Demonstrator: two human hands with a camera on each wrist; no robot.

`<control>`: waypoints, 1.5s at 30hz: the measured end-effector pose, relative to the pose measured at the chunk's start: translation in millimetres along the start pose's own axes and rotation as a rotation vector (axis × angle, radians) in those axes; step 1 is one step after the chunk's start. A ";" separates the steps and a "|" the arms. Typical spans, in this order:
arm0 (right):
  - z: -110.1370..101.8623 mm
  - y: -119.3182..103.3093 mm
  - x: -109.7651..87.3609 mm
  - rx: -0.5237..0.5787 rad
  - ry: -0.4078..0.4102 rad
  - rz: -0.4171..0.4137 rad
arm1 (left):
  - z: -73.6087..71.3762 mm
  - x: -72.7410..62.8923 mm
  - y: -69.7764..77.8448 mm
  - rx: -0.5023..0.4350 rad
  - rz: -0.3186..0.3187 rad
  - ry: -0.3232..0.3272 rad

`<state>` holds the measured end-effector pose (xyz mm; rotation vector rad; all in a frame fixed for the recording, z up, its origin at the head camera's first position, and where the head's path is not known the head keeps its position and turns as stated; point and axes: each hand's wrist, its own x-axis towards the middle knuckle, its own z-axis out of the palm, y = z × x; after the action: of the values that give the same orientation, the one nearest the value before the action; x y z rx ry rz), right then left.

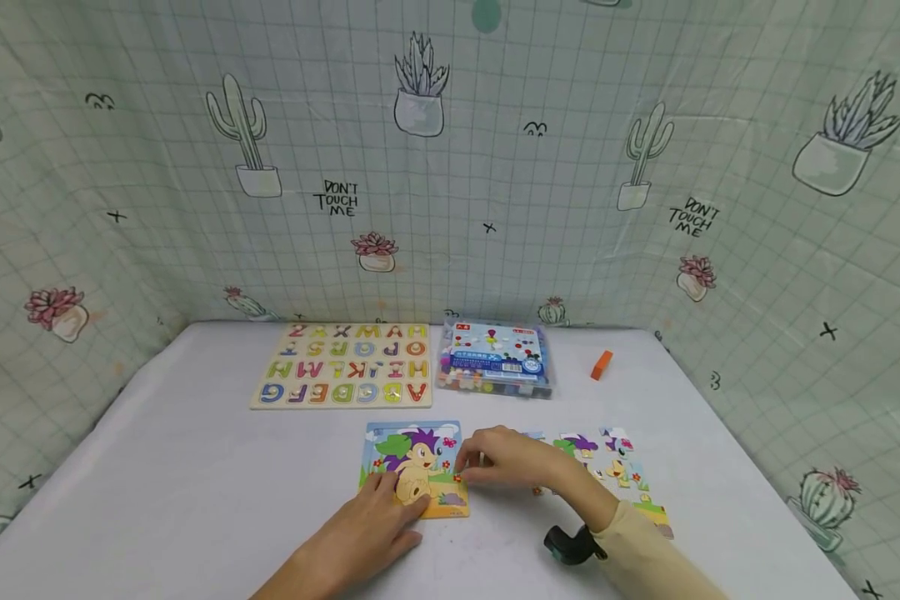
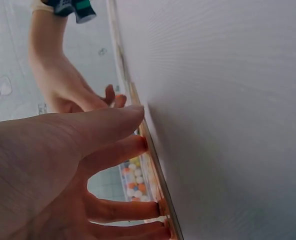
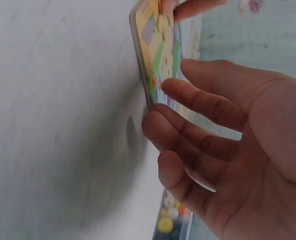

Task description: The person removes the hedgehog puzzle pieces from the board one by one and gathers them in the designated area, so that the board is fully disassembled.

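A jigsaw puzzle [image 1: 422,454] with a purple-haired hedgehog cartoon lies flat on the table in the head view. My left hand [image 1: 378,514] rests on its lower left part with the fingers spread; in the left wrist view the fingertips [image 2: 140,145] press along the board's edge. At the puzzle's right side is my right hand [image 1: 510,458], fingers loosely bent. Seen from the right wrist, its fingertips [image 3: 174,89] are right at the board's edge, and nothing shows between thumb and fingers. Loose puzzle pieces [image 1: 618,473] lie right of the puzzle, partly hidden by my right forearm.
Behind the puzzle lies a wooden alphabet board [image 1: 345,367]. Next to it stands a clear plastic box [image 1: 495,358] of small coloured parts. An orange block [image 1: 602,365] lies at the back right. A patterned curtain [image 1: 450,183] encloses the white table [image 1: 195,467].
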<state>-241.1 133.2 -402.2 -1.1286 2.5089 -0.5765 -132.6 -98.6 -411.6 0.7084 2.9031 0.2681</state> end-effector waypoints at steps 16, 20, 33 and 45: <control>22.5 -31.7 34.3 -0.027 0.003 -0.020 | -8.6 -3.8 -14.5 -0.039 0.047 0.035; 24.9 -35.6 36.4 -0.025 0.000 -0.041 | -8.8 -4.5 -16.0 -0.048 0.045 0.033; 26.2 -40.1 38.8 0.023 -0.016 0.007 | -10.8 -3.2 -12.7 -0.021 0.009 -0.024; 24.0 -42.2 41.8 0.026 -0.011 0.046 | -10.4 -2.3 -14.0 -0.006 0.019 -0.017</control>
<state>-230.1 70.3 -407.8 -1.0597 2.5037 -0.5868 -138.6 -113.3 -404.1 0.7338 2.8793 0.2709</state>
